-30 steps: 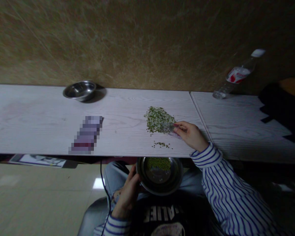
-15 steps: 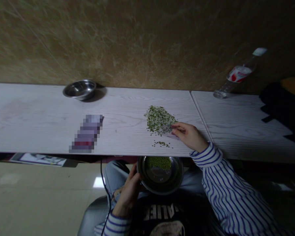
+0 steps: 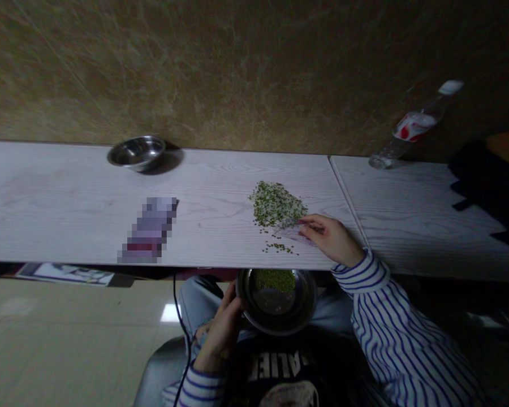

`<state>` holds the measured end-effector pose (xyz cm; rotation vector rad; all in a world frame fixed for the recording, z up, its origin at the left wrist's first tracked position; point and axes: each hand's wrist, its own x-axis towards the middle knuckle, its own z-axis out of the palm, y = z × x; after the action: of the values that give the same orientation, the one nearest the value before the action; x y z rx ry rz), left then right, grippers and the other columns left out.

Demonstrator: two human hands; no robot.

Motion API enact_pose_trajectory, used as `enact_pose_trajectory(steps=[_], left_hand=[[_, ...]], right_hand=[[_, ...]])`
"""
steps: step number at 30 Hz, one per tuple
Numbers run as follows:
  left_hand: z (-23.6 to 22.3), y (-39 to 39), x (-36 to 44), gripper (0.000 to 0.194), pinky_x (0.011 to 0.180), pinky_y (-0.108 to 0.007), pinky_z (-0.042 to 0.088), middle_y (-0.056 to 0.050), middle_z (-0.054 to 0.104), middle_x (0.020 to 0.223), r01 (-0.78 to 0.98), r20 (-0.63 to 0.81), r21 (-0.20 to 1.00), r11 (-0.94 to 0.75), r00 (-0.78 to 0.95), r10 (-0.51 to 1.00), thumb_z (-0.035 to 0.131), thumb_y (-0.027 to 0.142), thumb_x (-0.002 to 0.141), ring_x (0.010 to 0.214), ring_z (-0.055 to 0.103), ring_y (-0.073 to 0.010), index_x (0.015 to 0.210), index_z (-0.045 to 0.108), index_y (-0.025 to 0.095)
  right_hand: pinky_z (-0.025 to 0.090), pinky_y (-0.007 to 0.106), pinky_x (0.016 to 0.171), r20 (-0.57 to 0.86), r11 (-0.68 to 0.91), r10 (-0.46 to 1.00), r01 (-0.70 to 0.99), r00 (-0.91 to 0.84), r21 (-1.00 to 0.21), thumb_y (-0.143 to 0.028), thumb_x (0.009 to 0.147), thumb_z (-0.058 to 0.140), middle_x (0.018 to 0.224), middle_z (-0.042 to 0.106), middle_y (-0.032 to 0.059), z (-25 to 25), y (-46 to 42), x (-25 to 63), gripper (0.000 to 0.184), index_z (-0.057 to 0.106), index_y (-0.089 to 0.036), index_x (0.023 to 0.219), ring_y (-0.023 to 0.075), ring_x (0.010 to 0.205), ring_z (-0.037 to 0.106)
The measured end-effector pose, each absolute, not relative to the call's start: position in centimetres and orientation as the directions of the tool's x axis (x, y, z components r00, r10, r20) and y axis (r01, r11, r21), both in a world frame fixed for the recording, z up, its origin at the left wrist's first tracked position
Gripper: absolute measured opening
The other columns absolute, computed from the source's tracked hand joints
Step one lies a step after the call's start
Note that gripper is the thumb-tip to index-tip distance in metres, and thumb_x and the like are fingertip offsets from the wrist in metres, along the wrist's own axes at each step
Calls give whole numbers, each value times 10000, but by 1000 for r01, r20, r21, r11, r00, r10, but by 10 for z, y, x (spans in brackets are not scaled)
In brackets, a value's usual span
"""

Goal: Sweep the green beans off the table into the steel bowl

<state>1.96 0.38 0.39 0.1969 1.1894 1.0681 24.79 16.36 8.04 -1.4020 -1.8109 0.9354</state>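
Right hand (image 3: 333, 240), pinching a plastic sheet (image 3: 294, 233), is slightly nearer five o'clock than one second ago. Left hand (image 3: 223, 330) grips the metal bowl (image 3: 275, 315) at its nine o'clock rim, past the table (image 3: 220, 237) edge; small beans (image 3: 274, 280) inside. Bean pile (image 3: 274, 203), at the sheet's eleven o'clock, is less covered: sheet seems drawn back, few beans moved. Stray beans (image 3: 279, 247) lie toward seven.

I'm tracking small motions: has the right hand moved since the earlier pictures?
Yes, slightly: judged against the table's near edge, the right hand has come a little closer to that edge.
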Motion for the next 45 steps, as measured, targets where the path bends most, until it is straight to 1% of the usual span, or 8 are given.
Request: enact_pose_trajectory(steps=[8, 13, 21, 26, 31, 38, 42, 45], left_hand=[[2, 2, 20, 556, 610, -276, 470, 17, 621, 807, -555, -643, 642, 529, -15, 766, 634, 204, 678, 712, 550, -168, 1229, 561, 231], [2, 2, 19, 580, 614, -271, 473, -7, 636, 876, -568, -640, 642, 515, -29, 767, 676, 224, 664, 756, 562, -179, 1233, 564, 220], [3, 3, 19, 585, 650, -295, 485, 0, 648, 858, -564, -645, 641, 520, -28, 764, 663, 224, 663, 759, 571, -185, 1240, 568, 230], [3, 3, 19, 580, 598, -281, 468, 11, 625, 798, -562, -643, 645, 518, -34, 765, 652, 206, 635, 695, 545, -170, 1211, 580, 218], [2, 2, 18, 596, 609, -289, 474, 7, 626, 819, -552, -644, 646, 526, -26, 764, 661, 227, 668, 734, 563, -188, 1255, 558, 236], [9, 2, 16, 564, 612, -290, 469, 12, 646, 823, -546, -641, 656, 521, -37, 767, 668, 251, 699, 726, 581, -189, 1252, 560, 234], [14, 2, 14, 538, 653, -286, 472, -15, 678, 944, -553, -626, 664, 503, -45, 778, 658, 236, 711, 842, 609, -211, 1242, 571, 237], [13, 2, 12, 600, 635, -285, 463, -30, 685, 1028, -557, -634, 662, 501, -59, 771, 659, 246, 695, 852, 612, -217, 1286, 554, 253]], right_hand=[[575, 330, 721, 58, 159, 976, 506, -209, -848, -212, 794, 617, 842, 755, 73, 79, 164, 249, 193, 696, -174, 966, 204, 759, 715], [573, 317, 699, 54, 175, 967, 498, -248, -849, -201, 801, 610, 808, 752, 55, 81, 161, 243, 181, 691, -183, 962, 195, 737, 711], [575, 324, 720, 76, 157, 981, 489, -180, -858, -191, 790, 624, 821, 755, 67, 79, 170, 247, 167, 693, -175, 941, 197, 749, 715], [572, 320, 706, 102, 188, 975, 476, -200, -859, -185, 787, 627, 808, 756, 57, 75, 170, 238, 179, 692, -185, 953, 193, 744, 714], [562, 319, 677, 94, 173, 980, 522, -174, -835, -182, 801, 615, 805, 758, 67, 73, 173, 236, 200, 693, -173, 984, 197, 725, 712], [571, 326, 743, 128, 230, 964, 491, -232, -841, -181, 808, 618, 866, 766, 63, 74, 180, 232, 202, 702, -184, 992, 191, 786, 718], [571, 335, 753, 143, 279, 946, 509, -290, -815, -179, 824, 606, 886, 767, 62, 70, 185, 224, 213, 709, -192, 1010, 191, 805, 716], [569, 340, 786, 132, 291, 937, 516, -323, -805, -169, 821, 612, 901, 767, 59, 72, 186, 222, 209, 717, -192, 1001, 190, 825, 717]])
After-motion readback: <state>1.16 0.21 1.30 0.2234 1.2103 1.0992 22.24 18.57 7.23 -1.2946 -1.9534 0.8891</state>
